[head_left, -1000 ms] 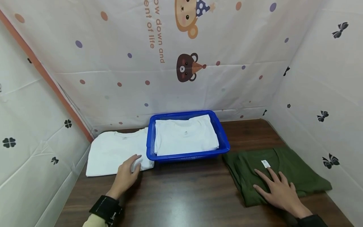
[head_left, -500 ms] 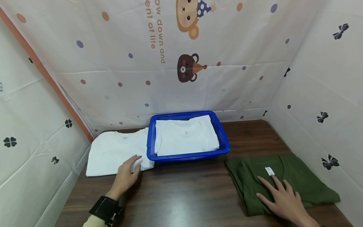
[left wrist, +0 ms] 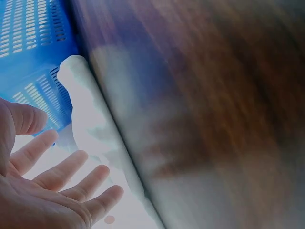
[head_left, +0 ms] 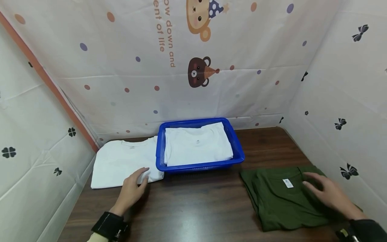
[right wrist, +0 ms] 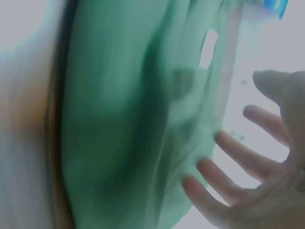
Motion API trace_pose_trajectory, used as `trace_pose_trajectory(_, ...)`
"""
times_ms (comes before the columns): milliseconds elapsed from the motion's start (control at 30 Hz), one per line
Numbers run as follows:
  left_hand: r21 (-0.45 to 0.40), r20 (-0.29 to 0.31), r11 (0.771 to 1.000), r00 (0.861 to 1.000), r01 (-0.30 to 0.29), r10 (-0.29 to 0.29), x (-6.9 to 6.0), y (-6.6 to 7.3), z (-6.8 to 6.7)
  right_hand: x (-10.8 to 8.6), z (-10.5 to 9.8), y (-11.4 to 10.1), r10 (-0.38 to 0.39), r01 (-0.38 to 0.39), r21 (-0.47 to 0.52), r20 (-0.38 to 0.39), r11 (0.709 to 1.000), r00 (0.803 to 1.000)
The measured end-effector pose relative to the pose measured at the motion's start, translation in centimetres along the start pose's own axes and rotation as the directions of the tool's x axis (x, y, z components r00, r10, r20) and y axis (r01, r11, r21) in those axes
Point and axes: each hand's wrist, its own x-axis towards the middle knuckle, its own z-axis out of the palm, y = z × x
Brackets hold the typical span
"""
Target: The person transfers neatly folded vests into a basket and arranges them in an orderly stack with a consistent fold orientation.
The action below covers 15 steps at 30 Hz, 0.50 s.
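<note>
Fingers [left wrist: 62, 169], two hands: hanging loosely spread, grasping nothing.
Your left hand [head_left: 130, 193] is resting at or just over the near right corner of the outlying white shirt [head_left: 121, 164]; your right hand [head_left: 329, 193] is hanging over the right side of the green shirt [head_left: 278, 206], contact unclear. Both shirts are lying on the bench [head_left: 193, 201], outside the blue basket [head_left: 239, 153], which is standing between them and holding the inner white shirt [head_left: 198, 151]. Progress, judged: folding is looking finished on all three; creases on the green shirt are perhaps leaving some smoothing; one shirt is sitting basketed, two are lying outside.
</note>
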Motion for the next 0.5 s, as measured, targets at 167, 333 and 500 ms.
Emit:
trace_pose_trajectory(167,0.001,0.005,1.0,1.0,-0.003,0.003,-0.2,0.0,-0.6,1.0,-0.7,4.6,-0.006,0.003,-0.081,-0.047,0.997,0.999)
trace_pose_trajectory(333,-0.003,0.028,1.0,1.0,0.012,-0.012,-0.6,-0.2,-0.9,2.1,-0.9,5.4,0.068,-0.055,-0.109,0.125,0.993,0.99)
trace_pose_trajectory(500,0.002,0.033,1.0,0.999,0.018,-0.018,-1.0,-0.2,-1.2,2.7,-0.5,4.8,0.079,-0.056,-0.126,0.184,0.99,0.98)
